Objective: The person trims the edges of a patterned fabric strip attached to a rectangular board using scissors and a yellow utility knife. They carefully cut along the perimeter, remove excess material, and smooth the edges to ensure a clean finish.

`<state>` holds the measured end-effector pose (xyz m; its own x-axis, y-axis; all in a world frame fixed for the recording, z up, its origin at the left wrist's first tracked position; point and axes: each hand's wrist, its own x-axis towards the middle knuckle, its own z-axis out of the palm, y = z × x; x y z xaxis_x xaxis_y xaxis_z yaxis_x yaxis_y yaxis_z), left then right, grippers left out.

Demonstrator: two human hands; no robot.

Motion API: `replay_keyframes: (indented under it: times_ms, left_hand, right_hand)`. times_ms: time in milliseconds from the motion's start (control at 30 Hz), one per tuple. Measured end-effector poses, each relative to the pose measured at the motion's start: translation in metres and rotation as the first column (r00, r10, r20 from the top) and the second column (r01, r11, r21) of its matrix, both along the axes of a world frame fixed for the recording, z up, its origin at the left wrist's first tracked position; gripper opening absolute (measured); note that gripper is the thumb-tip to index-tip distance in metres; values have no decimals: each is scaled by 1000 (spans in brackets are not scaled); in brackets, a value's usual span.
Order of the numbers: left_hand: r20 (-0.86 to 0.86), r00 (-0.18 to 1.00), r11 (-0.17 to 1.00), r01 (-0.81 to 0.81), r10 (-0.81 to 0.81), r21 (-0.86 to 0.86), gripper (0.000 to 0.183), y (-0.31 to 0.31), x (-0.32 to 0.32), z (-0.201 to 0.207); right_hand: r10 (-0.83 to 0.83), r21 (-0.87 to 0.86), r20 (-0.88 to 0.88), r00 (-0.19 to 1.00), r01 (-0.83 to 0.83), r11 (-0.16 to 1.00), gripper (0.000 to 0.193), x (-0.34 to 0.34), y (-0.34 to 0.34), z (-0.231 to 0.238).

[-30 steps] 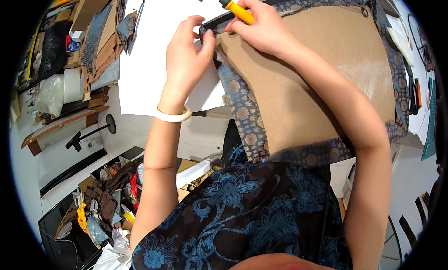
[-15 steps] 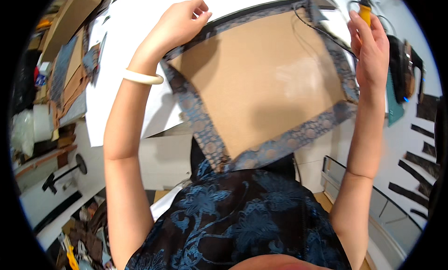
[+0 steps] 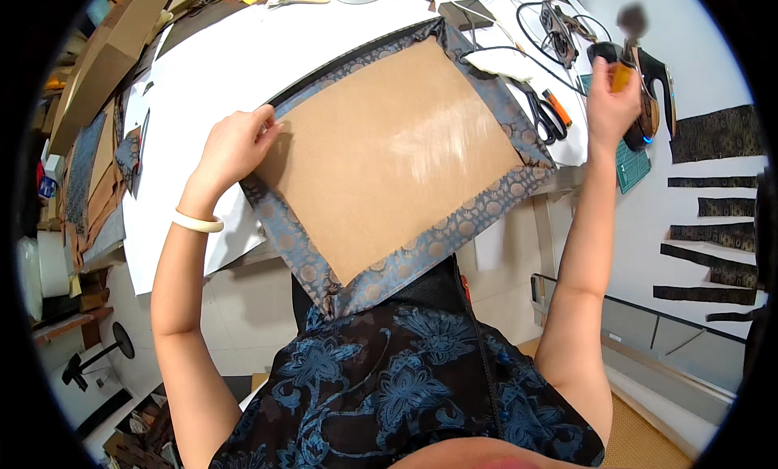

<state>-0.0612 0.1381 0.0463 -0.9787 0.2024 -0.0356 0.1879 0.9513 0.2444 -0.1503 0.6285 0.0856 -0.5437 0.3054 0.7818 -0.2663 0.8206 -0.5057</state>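
A tan board framed by blue-grey patterned fabric lies across the table, its near corner overhanging the front edge beside my body. My left hand, with a cream bangle on the wrist, is at the fabric's upper-left edge. Its fingers are curled; whatever is between them is hidden. Off the board to the right, my right hand is raised, closed round a yellow-handled tool. That tool's dark broad head points upward and is smeared by motion, so its exact kind is unclear.
Black scissors and an orange cutter lie right of the board. Cables tangle behind them. A black handheld device stands near my right hand by a green mat. Dark fabric strips hang at right; cardboard stands left.
The view has shifted, showing more of the table's far side. My left hand has moved along the fabric edge toward the left corner. My right hand still grips the yellow-handled tool.
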Motion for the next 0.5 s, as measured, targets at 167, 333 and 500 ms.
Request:
replay_keyframes:
  times_ms: [167,333,500]
  left_hand:
    - [-184,974,985,-150,131,-90,29,-25,11,-9]
    - [-176,929,945,-322,326,50,41,-51,30,-27]
    - [-2,894,758,-379,448,531,51,-80,36,-58]
  right_hand:
    - [272,-107,337,901,-251,962,39,-18,-45,-34]
    - [44,189,524,851,-167,968,50,-21,-62,-67]
    - [-90,321,613,785,-143,936,52,-19,-36,-96]
